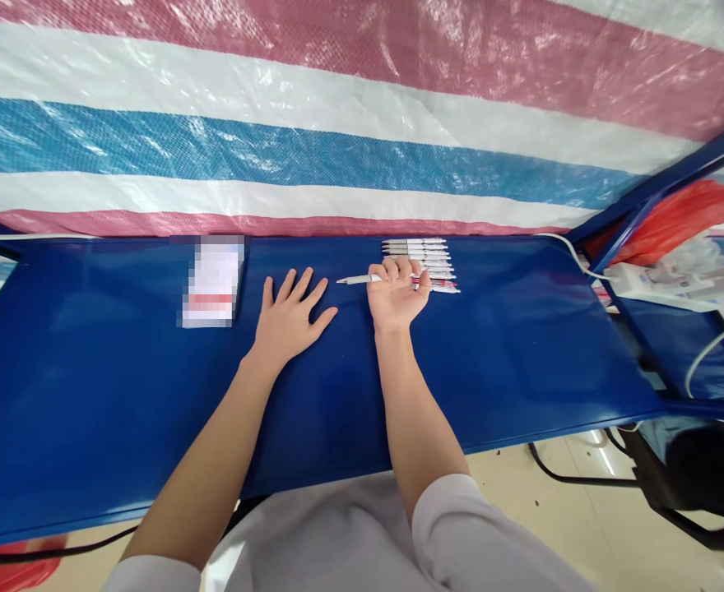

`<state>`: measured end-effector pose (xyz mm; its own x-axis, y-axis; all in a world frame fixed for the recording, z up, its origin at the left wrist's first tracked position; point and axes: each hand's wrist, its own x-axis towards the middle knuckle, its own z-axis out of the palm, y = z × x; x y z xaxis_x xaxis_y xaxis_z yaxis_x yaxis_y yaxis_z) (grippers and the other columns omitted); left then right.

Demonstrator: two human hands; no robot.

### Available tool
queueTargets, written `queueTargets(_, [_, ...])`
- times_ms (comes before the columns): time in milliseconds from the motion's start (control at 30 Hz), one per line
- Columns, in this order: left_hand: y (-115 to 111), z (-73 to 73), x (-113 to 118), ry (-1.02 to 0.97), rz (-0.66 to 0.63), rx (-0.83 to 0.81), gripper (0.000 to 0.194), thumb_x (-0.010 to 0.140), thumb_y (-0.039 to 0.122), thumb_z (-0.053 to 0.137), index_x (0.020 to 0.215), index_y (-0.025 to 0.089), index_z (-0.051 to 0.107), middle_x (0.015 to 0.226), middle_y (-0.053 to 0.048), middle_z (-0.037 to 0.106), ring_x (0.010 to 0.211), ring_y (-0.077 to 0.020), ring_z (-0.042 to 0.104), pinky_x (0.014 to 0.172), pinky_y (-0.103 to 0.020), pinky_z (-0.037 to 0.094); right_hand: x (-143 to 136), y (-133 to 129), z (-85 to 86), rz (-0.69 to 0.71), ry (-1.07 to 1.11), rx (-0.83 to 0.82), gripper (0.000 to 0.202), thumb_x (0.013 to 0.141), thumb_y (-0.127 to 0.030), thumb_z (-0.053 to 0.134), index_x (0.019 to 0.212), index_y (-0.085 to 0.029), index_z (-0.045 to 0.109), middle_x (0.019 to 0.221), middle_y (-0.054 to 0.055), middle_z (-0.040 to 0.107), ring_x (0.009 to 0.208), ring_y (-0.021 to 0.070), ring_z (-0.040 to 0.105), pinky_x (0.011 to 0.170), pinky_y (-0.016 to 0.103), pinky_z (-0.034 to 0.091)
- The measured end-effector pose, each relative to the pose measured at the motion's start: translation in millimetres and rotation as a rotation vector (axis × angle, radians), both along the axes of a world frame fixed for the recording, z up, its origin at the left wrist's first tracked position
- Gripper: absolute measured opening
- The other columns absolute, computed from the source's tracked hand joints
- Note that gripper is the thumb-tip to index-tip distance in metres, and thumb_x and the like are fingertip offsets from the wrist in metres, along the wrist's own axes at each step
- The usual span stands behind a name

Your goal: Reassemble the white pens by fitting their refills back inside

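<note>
My right hand (pixel 397 296) is turned palm up with its fingers curled over a white pen (pixel 354 280). The pen's pointed end sticks out to the left of the hand. Just beyond and partly behind this hand, several white pens (pixel 424 252) lie side by side in a row; the hand hides some of them. My left hand (pixel 289 319) rests flat on the blue table (pixel 491 353), palm down with fingers spread, and holds nothing. To its left lies a white, blurred-out rectangular item (pixel 212 281) with a red band.
A striped plastic sheet (pixel 313 148) hangs along the table's back edge. On the right are a blue metal frame post (pixel 639 193), a red plastic bag (pixel 695 215) and a white power strip (pixel 664 281) with a cable. A black chair (pixel 695 485) stands at lower right.
</note>
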<state>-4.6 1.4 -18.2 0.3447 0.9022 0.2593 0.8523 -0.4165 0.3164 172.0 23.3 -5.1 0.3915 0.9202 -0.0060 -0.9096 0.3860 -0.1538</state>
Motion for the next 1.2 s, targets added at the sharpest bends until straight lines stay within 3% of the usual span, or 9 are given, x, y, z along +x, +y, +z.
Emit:
queueTargets(100, [0.3,-0.1,-0.3,0.016,-0.003,0.005,0.055,0.093,0.051,0.048,0.140,0.023,0.055,0.153,-0.012,0.043,0.144,-0.0376,0.033,0.118,-0.062,0.011,1.0,0.7,-1.1,0.003,0.009,0.022,0.022,0.090,-0.033,0.044,0.071,-0.025,0.040,0.062,-0.006,0.030,0.053,0.0137,0.030,0.054,0.032,0.032])
queueTargets(300, [0.4,-1.2,-0.8,-0.001,-0.004,0.003,0.053,0.093,0.051,0.049,0.140,0.028,0.054,0.152,-0.008,0.044,0.144,-0.0368,0.034,0.118,-0.062,0.010,1.4,1.8,-3.4,0.017,0.024,0.060,0.020,0.090,-0.031,0.045,0.071,-0.025,0.041,0.062,-0.006,0.031,0.053,0.0132,0.031,0.054,0.031,0.033])
queueTargets(700, [-0.5,-1.3,0.0,-0.040,-0.004,-0.010,0.052,0.092,0.050,0.050,0.139,0.026,0.056,0.152,-0.010,0.044,0.144,-0.0376,0.033,0.118,-0.063,0.008,1.6,0.3,-1.9,-0.005,0.014,-0.012,0.023,0.093,-0.034,0.041,0.071,-0.025,0.044,0.062,-0.005,0.034,0.053,0.0133,0.035,0.054,0.031,0.036])
queueTargets(1200, [0.4,-1.7,0.8,-0.064,0.002,-0.023,0.052,0.091,0.050,0.052,0.139,0.030,0.056,0.153,-0.007,0.043,0.144,-0.0368,0.032,0.119,-0.061,0.008,8.2,1.5,-4.1,-0.036,0.032,0.032,0.021,0.090,-0.029,0.043,0.070,-0.024,0.040,0.061,-0.006,0.031,0.052,0.0125,0.033,0.053,0.030,0.034])
